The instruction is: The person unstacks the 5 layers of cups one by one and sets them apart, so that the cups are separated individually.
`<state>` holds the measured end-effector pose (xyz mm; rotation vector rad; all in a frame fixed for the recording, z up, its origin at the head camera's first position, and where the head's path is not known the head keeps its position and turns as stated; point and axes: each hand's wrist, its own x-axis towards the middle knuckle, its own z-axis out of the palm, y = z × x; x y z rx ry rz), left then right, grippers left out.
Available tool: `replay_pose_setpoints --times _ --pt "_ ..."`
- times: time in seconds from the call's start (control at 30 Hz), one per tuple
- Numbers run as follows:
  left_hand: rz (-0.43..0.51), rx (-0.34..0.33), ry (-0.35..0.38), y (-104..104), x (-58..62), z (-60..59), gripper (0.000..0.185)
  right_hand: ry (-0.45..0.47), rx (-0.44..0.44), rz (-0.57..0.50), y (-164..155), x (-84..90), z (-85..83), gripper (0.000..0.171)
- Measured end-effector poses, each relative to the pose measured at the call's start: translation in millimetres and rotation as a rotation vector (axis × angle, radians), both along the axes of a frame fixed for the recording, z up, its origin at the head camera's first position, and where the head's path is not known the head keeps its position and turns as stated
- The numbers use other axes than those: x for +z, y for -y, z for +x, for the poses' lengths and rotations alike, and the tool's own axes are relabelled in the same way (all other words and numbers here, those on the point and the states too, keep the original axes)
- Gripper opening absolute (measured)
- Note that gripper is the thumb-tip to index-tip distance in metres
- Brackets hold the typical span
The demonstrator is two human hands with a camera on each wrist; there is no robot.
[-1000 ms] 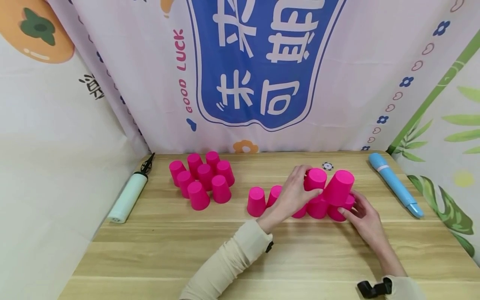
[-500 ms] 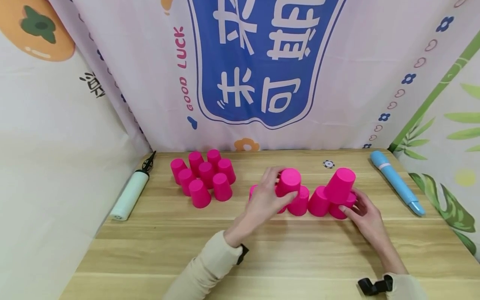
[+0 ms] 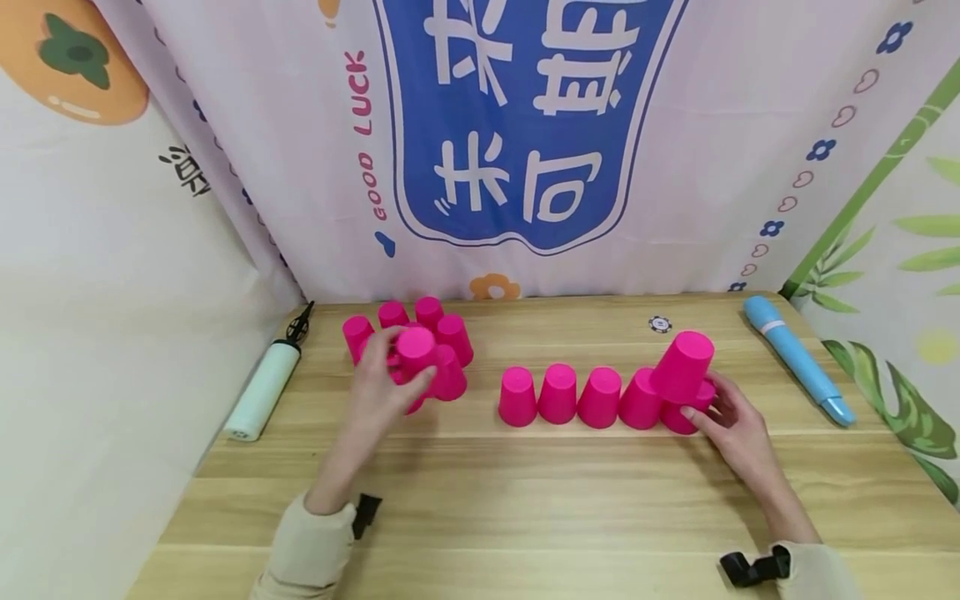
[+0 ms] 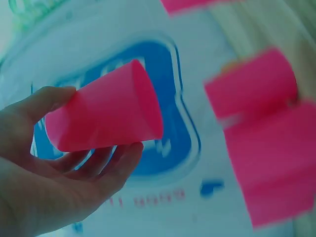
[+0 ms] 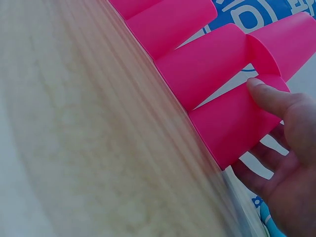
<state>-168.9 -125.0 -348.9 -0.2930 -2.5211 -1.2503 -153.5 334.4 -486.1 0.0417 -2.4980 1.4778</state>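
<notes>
My left hand [image 3: 378, 387] holds a pink plastic cup [image 3: 415, 352] by its sides, bottom up, over the left-hand cluster of pink cups [image 3: 454, 340]. In the left wrist view, thumb and fingers span this cup [image 4: 106, 111], whose rim points away from the palm. My right hand [image 3: 741, 429] grips the end cup [image 5: 237, 123] of a row of upturned pink cups [image 3: 558, 393], thumb in front and fingers behind. One more cup [image 3: 684, 367] sits upside down on top, bridging the last two cups of the row. Part of the cluster is hidden behind the left hand.
A mint-green hand pump [image 3: 265, 392] with a black nozzle lies at the left edge. A light blue cylinder [image 3: 798, 362] lies at the right edge. A small poker chip [image 3: 660, 324] lies behind the row. A printed cloth [image 3: 315, 250] hangs along the back.
My left hand has carried its cup leftward, from beside the raised cup at the row's right end to above the left cluster. The right hand has stayed on the end cup.
</notes>
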Motion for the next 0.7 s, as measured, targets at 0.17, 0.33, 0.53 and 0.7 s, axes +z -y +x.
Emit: replay_pose_setpoints --times 0.17,0.33,0.53,0.7 --pt "0.004 0.045 0.161 36 9.1 -6.9 0.064 0.011 -0.008 0.000 0 -1.2 0.6 0.067" --pt "-0.078 -0.002 0.293 55 7.5 -12.0 0.063 0.012 -0.014 0.000 1 0.2 1.6 0.068" --pt "-0.105 -0.066 0.406 61 2.9 -14.9 0.062 -0.005 -0.008 -0.022 1 0.4 2.0 0.067" --pt "-0.131 -0.080 0.387 54 3.8 -10.4 0.063 -0.009 -0.006 -0.016 1 0.6 1.6 0.066"
